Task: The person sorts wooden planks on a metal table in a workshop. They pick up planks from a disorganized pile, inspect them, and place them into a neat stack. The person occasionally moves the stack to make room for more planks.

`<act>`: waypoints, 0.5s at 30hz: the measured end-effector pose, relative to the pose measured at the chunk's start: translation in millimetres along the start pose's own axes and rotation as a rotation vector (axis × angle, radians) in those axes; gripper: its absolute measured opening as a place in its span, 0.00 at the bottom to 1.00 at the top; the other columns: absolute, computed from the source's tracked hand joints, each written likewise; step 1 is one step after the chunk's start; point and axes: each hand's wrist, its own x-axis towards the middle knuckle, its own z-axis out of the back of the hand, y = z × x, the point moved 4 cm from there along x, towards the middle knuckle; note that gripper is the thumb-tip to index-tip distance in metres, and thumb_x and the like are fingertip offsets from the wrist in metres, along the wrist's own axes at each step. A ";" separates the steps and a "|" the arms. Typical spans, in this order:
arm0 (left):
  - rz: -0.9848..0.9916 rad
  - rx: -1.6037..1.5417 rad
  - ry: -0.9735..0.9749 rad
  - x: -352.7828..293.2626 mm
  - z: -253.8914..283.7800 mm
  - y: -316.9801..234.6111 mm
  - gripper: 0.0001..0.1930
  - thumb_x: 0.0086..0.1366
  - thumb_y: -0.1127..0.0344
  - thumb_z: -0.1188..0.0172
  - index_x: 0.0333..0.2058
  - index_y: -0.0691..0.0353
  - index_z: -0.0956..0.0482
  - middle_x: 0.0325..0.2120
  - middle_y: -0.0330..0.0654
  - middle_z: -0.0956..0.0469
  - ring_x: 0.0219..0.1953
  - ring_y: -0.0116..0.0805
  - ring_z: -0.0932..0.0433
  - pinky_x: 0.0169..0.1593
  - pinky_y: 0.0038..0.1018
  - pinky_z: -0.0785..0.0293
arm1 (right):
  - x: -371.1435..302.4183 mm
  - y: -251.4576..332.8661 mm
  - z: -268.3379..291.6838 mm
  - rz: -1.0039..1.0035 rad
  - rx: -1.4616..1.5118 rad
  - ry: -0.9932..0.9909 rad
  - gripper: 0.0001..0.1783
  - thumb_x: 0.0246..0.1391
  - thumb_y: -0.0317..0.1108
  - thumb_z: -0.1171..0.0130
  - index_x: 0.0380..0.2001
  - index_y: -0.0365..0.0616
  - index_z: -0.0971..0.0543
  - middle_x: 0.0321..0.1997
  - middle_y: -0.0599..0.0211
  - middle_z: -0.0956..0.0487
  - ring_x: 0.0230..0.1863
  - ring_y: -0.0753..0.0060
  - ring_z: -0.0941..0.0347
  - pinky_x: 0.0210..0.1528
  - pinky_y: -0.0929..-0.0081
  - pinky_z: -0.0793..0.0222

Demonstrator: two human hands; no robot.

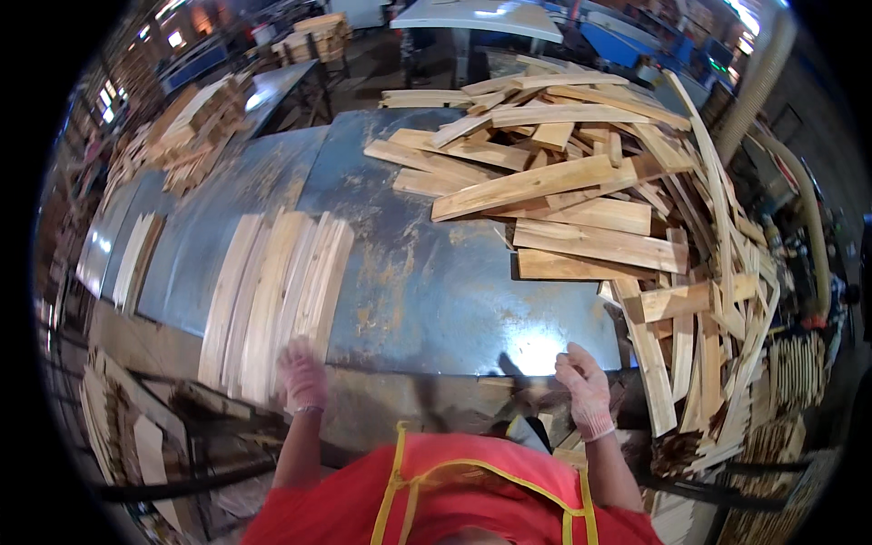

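Note:
My left hand [302, 377], in a pale knitted glove, is at the near right end of a row of wooden boards [272, 291] lying side by side on the blue-grey metal table [391, 309]. Its fingers are blurred, and whether they grip a board cannot be made out. My right hand [586, 391], gloved the same way, is over the table's near edge with its fingers loosely bent and apart; nothing shows in it. Beyond it, a large heap of loose boards [536, 186] covers the far right of the table.
Two or three narrow strips [139, 263] lie at the table's left end. A stack of wood pieces [195, 123] stands at the far left. Long boards [649, 363] hang past the near right corner. A ribbed hose [761, 82] rises at the right. A pale worktable [477, 18] stands behind.

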 end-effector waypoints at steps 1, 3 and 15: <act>0.083 -0.013 0.101 4.6 -2.5 13.2 0.33 0.66 0.56 0.40 0.68 0.58 0.33 0.65 0.49 0.30 0.70 0.52 0.35 0.73 0.51 0.43 | 3.5 0.8 -10.2 -0.044 -0.008 0.018 0.35 0.62 0.33 0.31 0.69 0.31 0.29 0.53 0.63 0.19 0.52 0.72 0.22 0.57 0.73 0.25; 0.118 0.016 0.207 16.0 -4.4 13.9 0.40 0.61 0.53 0.36 0.70 0.58 0.35 0.69 0.49 0.34 0.73 0.50 0.39 0.75 0.49 0.45 | 13.4 7.9 -28.1 -0.130 -0.023 0.057 0.34 0.64 0.36 0.31 0.69 0.32 0.28 0.52 0.65 0.18 0.49 0.75 0.23 0.53 0.75 0.25; -0.554 -0.359 0.210 210.6 82.9 -309.8 0.51 0.53 0.51 0.24 0.73 0.58 0.38 0.69 0.51 0.34 0.73 0.54 0.40 0.73 0.49 0.41 | 283.6 -54.5 65.3 0.111 0.664 -0.531 0.26 0.67 0.40 0.33 0.62 0.46 0.27 0.46 0.70 0.23 0.46 0.73 0.26 0.44 0.71 0.25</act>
